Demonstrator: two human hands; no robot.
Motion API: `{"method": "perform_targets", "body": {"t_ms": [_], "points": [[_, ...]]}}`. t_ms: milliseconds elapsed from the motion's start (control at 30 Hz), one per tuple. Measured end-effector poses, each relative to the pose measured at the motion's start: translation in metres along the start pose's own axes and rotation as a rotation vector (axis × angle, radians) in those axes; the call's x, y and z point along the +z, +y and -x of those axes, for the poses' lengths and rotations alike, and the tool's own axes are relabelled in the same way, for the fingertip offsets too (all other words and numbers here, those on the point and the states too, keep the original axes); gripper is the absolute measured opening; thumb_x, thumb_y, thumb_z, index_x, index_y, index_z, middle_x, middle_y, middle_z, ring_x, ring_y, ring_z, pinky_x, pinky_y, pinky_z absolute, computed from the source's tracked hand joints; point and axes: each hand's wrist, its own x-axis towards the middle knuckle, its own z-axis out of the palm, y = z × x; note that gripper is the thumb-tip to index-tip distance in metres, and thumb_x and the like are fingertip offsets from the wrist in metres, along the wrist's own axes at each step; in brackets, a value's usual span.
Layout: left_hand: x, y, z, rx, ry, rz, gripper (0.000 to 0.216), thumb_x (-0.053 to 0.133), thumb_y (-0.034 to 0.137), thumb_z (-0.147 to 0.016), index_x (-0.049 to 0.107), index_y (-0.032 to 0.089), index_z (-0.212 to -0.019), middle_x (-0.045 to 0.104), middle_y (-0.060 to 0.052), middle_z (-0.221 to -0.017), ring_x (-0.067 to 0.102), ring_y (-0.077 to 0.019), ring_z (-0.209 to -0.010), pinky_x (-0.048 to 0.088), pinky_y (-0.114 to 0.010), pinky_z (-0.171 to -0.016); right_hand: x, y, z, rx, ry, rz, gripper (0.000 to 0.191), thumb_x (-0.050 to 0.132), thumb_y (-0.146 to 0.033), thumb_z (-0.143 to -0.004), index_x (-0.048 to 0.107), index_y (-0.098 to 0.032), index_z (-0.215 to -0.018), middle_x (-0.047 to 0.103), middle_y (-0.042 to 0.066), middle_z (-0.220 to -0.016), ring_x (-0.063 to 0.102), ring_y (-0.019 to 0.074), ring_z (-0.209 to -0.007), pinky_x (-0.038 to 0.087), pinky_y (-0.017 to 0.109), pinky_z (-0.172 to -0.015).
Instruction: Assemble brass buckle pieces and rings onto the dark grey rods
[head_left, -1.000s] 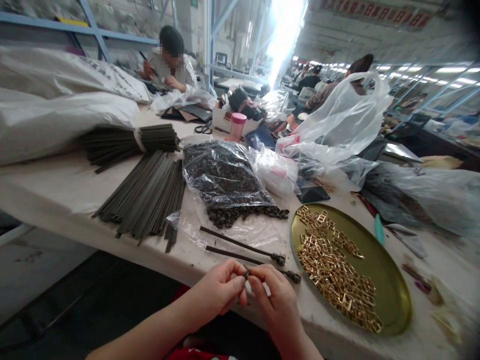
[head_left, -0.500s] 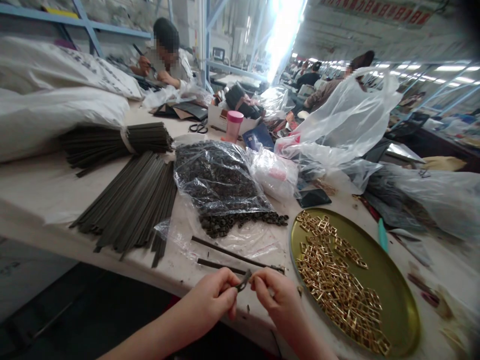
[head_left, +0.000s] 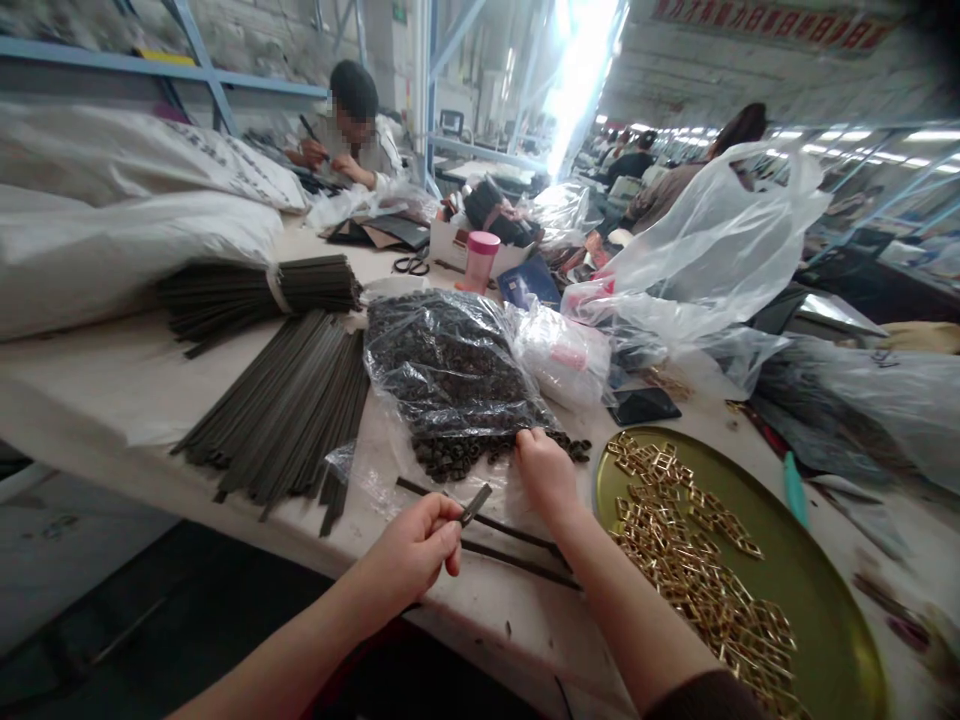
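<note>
My left hand (head_left: 416,545) is closed on the end of a thin dark strip (head_left: 475,503) and holds it just above the table's near edge. My right hand (head_left: 546,472) has reached forward to the small dark metal pieces (head_left: 480,452) spilling from a clear plastic bag (head_left: 450,365). Its fingers are curled down onto those pieces; whether they pinch one is hidden. Two more dark strips (head_left: 517,545) lie on the table between my hands.
A round brass tray (head_left: 817,590) with several gold buckles (head_left: 697,560) sits at the right. Loose dark strips (head_left: 289,410) and a tied bundle (head_left: 255,290) lie at the left beside big white sacks (head_left: 112,220). Plastic bags, a pink cup (head_left: 480,260) and seated workers fill the far side.
My right hand let go of the strip's end and moved forward to the spilled dark pieces. My left hand kept hold of the strip.
</note>
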Motion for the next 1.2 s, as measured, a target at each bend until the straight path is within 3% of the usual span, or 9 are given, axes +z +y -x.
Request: {"method": "perform_targets", "body": {"t_ms": [100, 233, 267, 367, 467, 633, 867, 1100, 1200], "points": [[0.002, 0.003, 0.006, 0.011, 0.000, 0.010, 0.018, 0.044, 0.032, -0.075, 0.043, 0.017, -0.085, 0.049, 0.008, -0.050, 0.025, -0.0028, -0.032, 0.015, -0.016, -0.034, -0.003, -0.004, 0.009, 0.013, 0.018, -0.085, 0.013, 0.045, -0.011, -0.079, 0.057, -0.015, -0.074, 0.060, 0.010, -0.083, 0.056, 0.0186, -0.076, 0.037, 0.029, -0.067], [0.005, 0.002, 0.016, 0.065, -0.050, 0.028, 0.020, 0.045, 0.037, -0.077, 0.044, 0.017, -0.082, 0.045, 0.009, -0.045, 0.026, -0.0032, -0.032, 0.017, -0.015, -0.034, -0.026, -0.017, 0.048, 0.041, -0.020, -0.307, 0.017, 0.046, -0.028, -0.082, 0.057, -0.016, -0.088, 0.062, 0.005, -0.078, 0.058, 0.0152, -0.069, 0.044, 0.028, -0.064], [0.006, 0.002, 0.019, 0.080, -0.071, 0.033, 0.021, 0.046, 0.038, -0.077, 0.044, 0.018, -0.082, 0.044, 0.010, -0.044, 0.026, -0.0034, -0.032, 0.017, -0.015, -0.033, -0.032, -0.022, 0.061, 0.076, -0.058, -0.451, 0.022, 0.047, -0.033, -0.082, 0.056, -0.016, -0.093, 0.063, 0.004, -0.077, 0.059, 0.0140, -0.066, 0.046, 0.028, -0.063], [0.009, -0.003, 0.027, 0.117, -0.134, 0.033, 0.021, 0.046, 0.039, -0.078, 0.044, 0.018, -0.079, 0.040, 0.011, -0.040, 0.025, -0.0041, -0.031, 0.017, -0.015, -0.033, -0.046, -0.041, 0.102, 0.353, -0.191, -1.214, 0.029, 0.061, -0.035, -0.073, 0.058, -0.019, -0.097, 0.065, 0.002, -0.081, 0.061, 0.0118, -0.066, 0.049, 0.029, -0.068], [0.013, -0.009, 0.036, 0.128, -0.129, -0.030, 0.017, 0.044, 0.036, -0.079, 0.044, 0.018, -0.077, 0.039, 0.011, -0.039, 0.028, -0.0045, -0.031, 0.020, -0.015, -0.033, -0.050, -0.055, 0.131, 0.538, -0.182, -1.550, 0.028, 0.074, -0.026, -0.061, 0.065, -0.020, -0.087, 0.065, -0.001, -0.076, 0.060, 0.0086, -0.063, 0.050, 0.025, -0.068], [0.016, -0.016, 0.051, 0.147, -0.119, -0.164, 0.009, 0.040, 0.023, -0.076, 0.046, 0.017, -0.077, 0.049, 0.007, -0.050, 0.040, -0.0059, -0.037, 0.032, -0.016, -0.038, -0.042, -0.058, 0.153, 0.514, -0.156, -1.505, 0.028, 0.076, -0.023, -0.059, 0.066, -0.020, -0.086, 0.065, -0.002, -0.079, 0.058, 0.0080, -0.061, 0.048, 0.024, -0.066], [0.017, -0.013, 0.065, 0.242, -0.094, -0.295, 0.021, 0.038, 0.034, -0.081, 0.048, 0.017, -0.076, 0.041, 0.008, -0.046, 0.036, -0.0072, -0.041, 0.028, -0.018, -0.042, -0.038, -0.056, 0.166, 0.390, -0.086, -1.351, 0.027, 0.073, -0.030, -0.064, 0.064, -0.023, -0.088, 0.064, -0.003, -0.076, 0.056, 0.0095, -0.064, 0.045, 0.025, -0.067], [0.020, -0.012, 0.067, 0.356, 0.095, -0.712, 0.020, 0.039, 0.024, -0.080, 0.048, 0.017, -0.064, 0.043, 0.005, -0.053, 0.043, -0.0106, -0.053, 0.025, -0.022, -0.050, -0.034, -0.056, 0.175, 0.348, -0.073, -1.237, 0.024, 0.067, -0.033, -0.069, 0.063, -0.020, -0.089, 0.063, -0.002, -0.072, 0.058, 0.0114, -0.065, 0.046, 0.027, -0.068], [0.020, -0.012, 0.066, 0.383, 0.058, -0.728, 0.020, 0.037, 0.023, -0.082, 0.050, 0.018, -0.069, 0.047, 0.004, -0.057, 0.045, -0.0112, -0.056, 0.025, -0.022, -0.052, -0.030, -0.056, 0.175, 0.369, -0.090, -1.261, 0.025, 0.067, -0.032, -0.070, 0.062, -0.019, -0.091, 0.064, -0.001, -0.074, 0.058, 0.0106, -0.063, 0.047, 0.026, -0.065]]}}
